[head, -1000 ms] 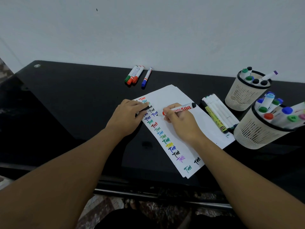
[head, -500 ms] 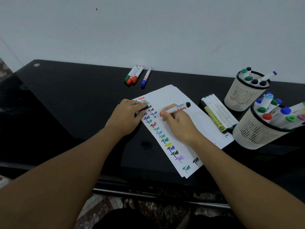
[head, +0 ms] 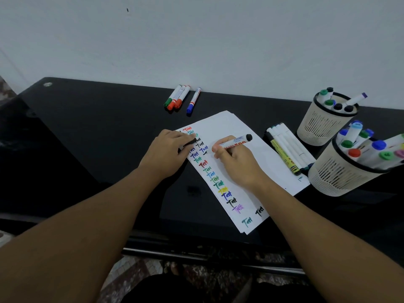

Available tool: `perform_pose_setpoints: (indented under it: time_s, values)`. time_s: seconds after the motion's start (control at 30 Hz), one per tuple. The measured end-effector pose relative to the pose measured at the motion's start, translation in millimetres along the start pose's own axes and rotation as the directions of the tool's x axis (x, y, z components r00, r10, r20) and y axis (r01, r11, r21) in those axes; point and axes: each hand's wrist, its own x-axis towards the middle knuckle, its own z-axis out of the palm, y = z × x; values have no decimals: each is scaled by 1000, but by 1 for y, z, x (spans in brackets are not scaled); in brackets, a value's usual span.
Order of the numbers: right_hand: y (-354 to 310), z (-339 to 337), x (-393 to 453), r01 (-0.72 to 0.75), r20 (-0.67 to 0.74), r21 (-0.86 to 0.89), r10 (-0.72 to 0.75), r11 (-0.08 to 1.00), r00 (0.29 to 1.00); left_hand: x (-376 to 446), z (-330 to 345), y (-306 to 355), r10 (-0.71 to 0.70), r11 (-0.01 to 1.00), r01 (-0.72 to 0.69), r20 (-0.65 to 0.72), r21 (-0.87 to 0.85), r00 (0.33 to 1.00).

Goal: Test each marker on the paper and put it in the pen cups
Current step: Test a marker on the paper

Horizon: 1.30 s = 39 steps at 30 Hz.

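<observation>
Landmark: the paper (head: 240, 149), a thin stack of white sheets lying at an angle on the black surface (head: 98, 138).

Count:
- Two cream slotted pen cups with black rims stand right of the paper: the far cup (head: 323, 125) and the near cup (head: 341, 178). Both are filled with capped markers standing upright or leaning.
- Four loose markers (head: 181, 98) lie beyond the paper's far edge: one green-capped, two red-capped, one blue-capped.
- A row of white markers (head: 286, 147) lies just beside the paper's right edge, between the paper and the cups; the exact number cannot be told.
- One marker in use (head: 236, 142).

Marker in use: white barrel with red print reading "500", black end pointing toward the cups, writing end down on the paper next to a short black stroke. The right hand (head: 236, 162) has its grip clamped on this barrel, fingers curled round it.

The left hand (head: 168, 154) rests on the paper's left edge, and its fingers pinch a small black cap (head: 189, 142).

The paper's left margin carries a column of short written test words in red, green, black, blue, yellow and purple.
</observation>
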Motion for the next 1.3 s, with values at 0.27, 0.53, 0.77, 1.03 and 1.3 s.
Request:
perform_pose_setpoints:
  time_s: [0.27,0.53,0.77,1.03,1.3]
  values:
    - [-2,-3,-7,32,5,43,-32,999,999,0,-1,0,-4,1000,4,6,-13,1000]
    - [-2,-3,-6,5,-7,52,-5,999,1000,0,-2,1,-13,1000,13,15,-4,1000]
    - [-4,-3,-5,-3,-9,32,4,999,1000,0,-2,1,-9,1000,9,14,5,1000]
    - [-2,-2,-5,-8,-35,72,10,997,999,1,-2,0,2,1000,-2,20,5,1000]
    - [-1,-3,-5,8,-33,34,-7,999,999,0,-2,1,-11,1000,11,19,-3,1000]
